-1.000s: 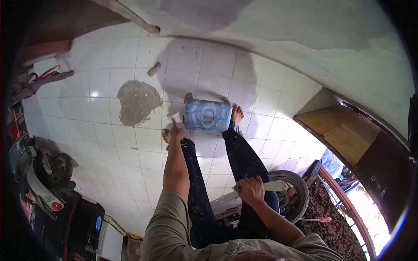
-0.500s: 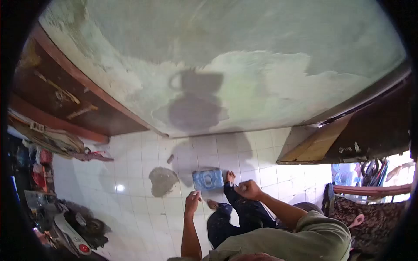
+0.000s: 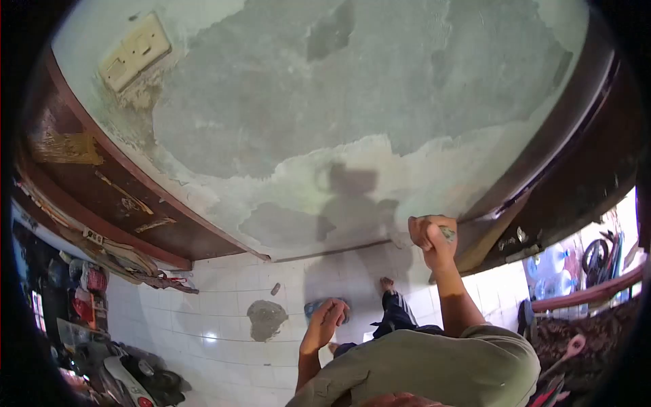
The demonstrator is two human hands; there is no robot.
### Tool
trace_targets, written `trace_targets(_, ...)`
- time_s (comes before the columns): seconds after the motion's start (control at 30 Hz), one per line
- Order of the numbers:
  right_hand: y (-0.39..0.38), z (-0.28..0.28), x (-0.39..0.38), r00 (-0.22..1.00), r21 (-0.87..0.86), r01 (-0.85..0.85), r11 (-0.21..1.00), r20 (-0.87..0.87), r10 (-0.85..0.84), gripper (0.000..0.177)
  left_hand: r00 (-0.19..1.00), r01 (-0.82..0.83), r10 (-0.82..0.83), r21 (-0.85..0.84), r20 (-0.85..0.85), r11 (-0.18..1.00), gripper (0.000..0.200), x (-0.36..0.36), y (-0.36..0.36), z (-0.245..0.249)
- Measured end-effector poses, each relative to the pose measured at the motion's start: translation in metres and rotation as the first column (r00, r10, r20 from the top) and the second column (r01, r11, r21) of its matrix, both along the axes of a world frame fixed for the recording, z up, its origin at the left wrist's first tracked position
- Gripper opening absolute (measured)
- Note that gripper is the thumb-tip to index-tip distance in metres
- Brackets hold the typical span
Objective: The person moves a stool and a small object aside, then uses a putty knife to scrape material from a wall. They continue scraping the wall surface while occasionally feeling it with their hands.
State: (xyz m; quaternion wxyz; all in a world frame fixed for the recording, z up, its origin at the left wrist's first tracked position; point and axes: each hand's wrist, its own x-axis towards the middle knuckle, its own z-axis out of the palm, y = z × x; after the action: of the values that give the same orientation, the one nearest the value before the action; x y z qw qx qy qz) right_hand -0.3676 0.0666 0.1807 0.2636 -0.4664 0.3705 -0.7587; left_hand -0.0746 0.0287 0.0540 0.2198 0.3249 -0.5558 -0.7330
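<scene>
My right hand point(image 3: 434, 239) is raised in a fist, close to the lower part of the patchy wall point(image 3: 407, 169). A small greenish bit shows at the side of this fist; I cannot tell what it is. Lower down, my left hand point(image 3: 328, 317) hangs in front of my body with its fingers curled together, and anything inside them is hidden. Beneath it on the floor lies a blue patterned, block-like thing point(image 3: 311, 309), mostly covered by that hand. The wall carries large grey plaster areas with ragged pale edges.
A switch plate point(image 3: 135, 51) sits high on the wall. A brown door point(image 3: 129, 224) stands left, a dark panel point(image 3: 576, 203) right. The tiled floor has a grey patch point(image 3: 266, 320) and a small brown piece point(image 3: 275, 289). A scooter point(image 3: 125, 380) and water bottles point(image 3: 553, 275) flank the space.
My right hand has risen from near my legs toward the wall. My left hand has moved right, over the blue thing. The view has tilted up, bringing the switch plate in.
</scene>
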Motion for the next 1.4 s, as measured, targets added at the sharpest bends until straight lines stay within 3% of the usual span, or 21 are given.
trace_targets(0.2,-0.049,0.025,-0.097,0.990,-0.250,-0.062,0.966,-0.142,0.026,0.046,0.994,0.043,-0.019,-0.238,0.103,0.970,0.024,-0.133,-0.022,0.042)
trace_targets(0.33,-0.074,0.065,-0.111,0.921,-0.345,-0.258,0.902,-0.371,0.121,0.054,0.993,0.047,-0.021,-0.233,0.112,0.971,0.030,-0.193,-0.031,0.097)
trace_targets(0.4,-0.089,0.068,-0.116,0.870,-0.374,-0.383,0.844,-0.454,0.193,0.052,0.999,0.050,-0.053,-0.276,-0.001,0.960,0.031,-0.204,-0.030,0.105)
trace_targets(0.53,-0.123,0.051,-0.129,0.739,-0.390,-0.451,0.803,-0.668,0.091,0.044,0.991,0.061,-0.033,-0.219,0.128,0.974,0.032,-0.202,-0.022,0.102)
trace_targets(0.6,-0.137,0.039,-0.135,0.679,-0.369,-0.336,0.867,-0.733,-0.049,0.034,0.995,0.058,-0.036,-0.238,0.093,0.969,0.031,-0.194,-0.019,0.099)
trace_targets(0.67,-0.128,0.042,-0.134,0.727,-0.339,-0.372,0.864,-0.685,0.044,0.033,0.994,0.010,0.027,-0.325,0.108,0.946,0.029,-0.192,-0.017,0.101)
trace_targets(0.73,-0.136,0.041,-0.138,0.757,-0.299,-0.416,0.859,-0.638,0.145,0.033,0.998,-0.050,0.056,-0.236,0.020,0.970,0.028,-0.189,-0.019,0.094)
trace_targets(0.8,-0.153,0.024,-0.151,0.716,-0.394,-0.297,0.870,-0.694,-0.070,0.038,0.995,-0.040,0.053,-0.147,0.089,0.988,0.027,-0.186,-0.023,0.081)
trace_targets(0.83,-0.153,0.017,-0.147,0.887,-0.160,-0.207,0.965,-0.448,0.116,0.043,0.997,-0.057,0.068,-0.225,0.042,0.973,0.027,-0.189,-0.028,0.075)
trace_targets(0.87,-0.145,0.017,-0.146,0.876,-0.128,-0.210,0.969,-0.464,0.129,0.043,0.997,-0.062,0.068,-0.195,0.022,0.979,0.027,-0.192,-0.028,0.075)
trace_targets(0.93,-0.145,0.034,-0.140,0.775,-0.397,-0.199,0.896,-0.623,-0.104,0.046,0.995,-0.023,0.042,-0.191,0.095,0.981,0.027,-0.199,-0.048,0.102)
trace_targets(0.97,-0.136,0.046,-0.131,0.845,-0.337,-0.310,0.889,-0.526,0.096,0.048,0.996,-0.091,0.085,-0.279,-0.034,0.956,0.028,-0.202,-0.050,0.091)
trace_targets(1.0,-0.144,0.041,-0.131,0.840,-0.318,-0.324,0.891,-0.530,0.117,0.048,0.994,-0.105,0.098,-0.260,-0.038,0.960,0.028,-0.201,-0.056,0.095)
trace_targets(1.07,-0.156,0.029,-0.138,0.819,-0.261,-0.254,0.931,-0.570,0.064,0.051,1.000,0.007,-0.011,-0.162,-0.023,0.987,0.030,-0.199,-0.077,0.112)
trace_targets(1.1,-0.147,0.028,-0.128,0.749,-0.354,-0.065,0.933,-0.635,-0.189,0.051,1.000,0.006,-0.010,-0.140,-0.028,0.990,0.029,-0.200,-0.083,0.113)
trace_targets(1.13,-0.140,0.033,-0.130,0.744,-0.355,-0.067,0.933,-0.640,-0.190,0.051,0.999,0.006,-0.011,-0.141,-0.035,0.990,0.029,-0.200,-0.091,0.112)
trace_targets(1.2,-0.128,0.040,-0.136,0.519,-0.216,-0.094,0.972,-0.844,-0.138,0.036,0.998,0.041,-0.029,-0.265,0.049,0.963,0.027,-0.199,-0.098,0.110)
trace_targets(1.23,-0.145,0.033,-0.136,0.719,-0.256,-0.296,0.920,-0.694,0.038,0.034,0.997,0.057,-0.046,-0.240,0.054,0.969,0.027,-0.199,-0.097,0.105)
trace_targets(1.33,-0.132,0.050,-0.130,0.652,-0.156,-0.263,0.952,-0.756,0.056,0.037,0.999,-0.003,-0.005,-0.207,-0.036,0.978,0.025,-0.204,-0.104,0.095)
trace_targets(1.37,-0.132,0.049,-0.135,0.690,-0.193,-0.440,0.877,-0.697,0.193,0.040,0.999,-0.013,0.000,-0.264,-0.047,0.964,0.024,-0.204,-0.106,0.095)
trace_targets(1.4,-0.140,0.046,-0.137,0.682,-0.192,-0.445,0.875,-0.705,0.193,0.040,0.998,-0.035,0.016,-0.315,-0.063,0.949,0.024,-0.205,-0.109,0.096)
